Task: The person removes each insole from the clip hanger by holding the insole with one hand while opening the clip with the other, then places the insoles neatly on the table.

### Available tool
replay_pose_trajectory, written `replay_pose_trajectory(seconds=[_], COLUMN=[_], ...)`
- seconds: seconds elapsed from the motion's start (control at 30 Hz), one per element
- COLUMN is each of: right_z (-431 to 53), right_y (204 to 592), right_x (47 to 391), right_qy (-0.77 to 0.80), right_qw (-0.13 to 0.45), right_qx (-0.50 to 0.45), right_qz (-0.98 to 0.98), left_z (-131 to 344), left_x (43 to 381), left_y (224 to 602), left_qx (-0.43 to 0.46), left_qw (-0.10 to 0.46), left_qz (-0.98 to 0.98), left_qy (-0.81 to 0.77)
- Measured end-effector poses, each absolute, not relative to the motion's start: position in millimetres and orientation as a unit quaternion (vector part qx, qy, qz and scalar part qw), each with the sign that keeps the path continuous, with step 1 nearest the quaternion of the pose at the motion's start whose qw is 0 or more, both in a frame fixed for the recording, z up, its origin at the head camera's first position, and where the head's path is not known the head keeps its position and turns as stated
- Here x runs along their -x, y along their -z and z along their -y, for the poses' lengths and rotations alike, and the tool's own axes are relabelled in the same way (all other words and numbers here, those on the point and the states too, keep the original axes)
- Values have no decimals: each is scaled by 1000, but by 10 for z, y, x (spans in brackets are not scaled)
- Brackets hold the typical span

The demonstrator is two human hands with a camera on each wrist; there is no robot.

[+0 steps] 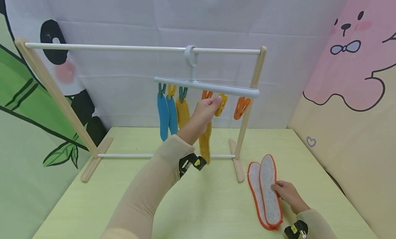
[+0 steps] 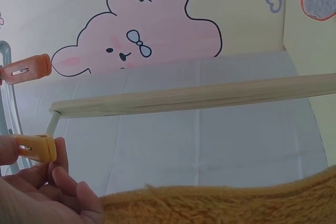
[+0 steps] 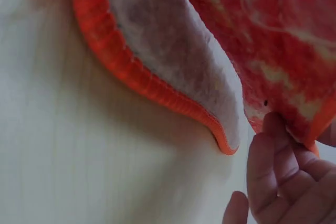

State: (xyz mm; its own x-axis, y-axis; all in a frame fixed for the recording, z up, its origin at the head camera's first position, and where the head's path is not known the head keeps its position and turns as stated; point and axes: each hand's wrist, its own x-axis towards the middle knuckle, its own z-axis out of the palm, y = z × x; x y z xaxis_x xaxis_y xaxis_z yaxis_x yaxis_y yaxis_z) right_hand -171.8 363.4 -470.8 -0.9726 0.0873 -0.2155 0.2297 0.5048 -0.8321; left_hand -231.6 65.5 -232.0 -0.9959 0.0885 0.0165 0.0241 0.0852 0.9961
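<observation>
My left hand (image 1: 202,115) reaches up to the hanger (image 1: 213,88) and pinches a yellow clothespin (image 1: 221,105) between thumb and finger. In the left wrist view the same yellow clothespin (image 2: 39,148) lies between the thumb and fingertips. Behind that hand hangs a mustard fuzzy insole (image 1: 205,146), its upper part hidden. Low on the right, my right hand (image 1: 289,194) pinches the edge of a grey insole (image 1: 270,187) with orange trim. The insole overlaps a matching insole (image 1: 255,184) on the table. Its red patterned underside (image 3: 273,40) shows in the right wrist view.
The hanger hooks over the top rod (image 1: 123,48) of a wooden-legged rack. Two blue insoles (image 1: 163,115) and another mustard insole (image 1: 182,111) hang at its left from clothespins. An orange clothespin (image 1: 241,108) hangs at its right end. The rack's foot (image 1: 236,166) stands left of the grey insoles.
</observation>
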Motion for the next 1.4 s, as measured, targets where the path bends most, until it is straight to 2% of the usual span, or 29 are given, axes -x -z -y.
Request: replay_pose_trajectory(seconds=[0.37,1.4], right_z=[-3643,-3695], right_y=[4735,4762], right_x=[1704,1664], right_qy=[476,470], right_qw=[86,141], right_qx=[-95,-129], right_qz=[-870,-862], left_z=[-644,-588], left_x=[2345,2310], left_y=[2364,2318], left_qx=[-52,-66], left_qw=[15,34], left_qz=[-729,-735], left_qy=[-682,-674])
